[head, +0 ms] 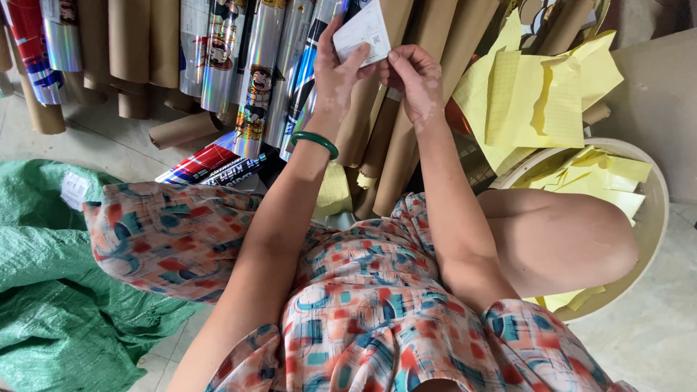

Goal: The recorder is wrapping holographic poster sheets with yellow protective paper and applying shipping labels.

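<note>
A small white label sheet is held up in front of me, near the top of the head view. My left hand grips its left edge, with a green bangle on that wrist. My right hand pinches the sheet's lower right corner with its fingertips. Behind both hands stand brown paper-wrapped rolls and shiny printed foil rolls.
A round cream tub at the right holds crumpled yellow backing papers. A green woven sack lies on the floor at the left. My knees in patterned fabric fill the lower middle.
</note>
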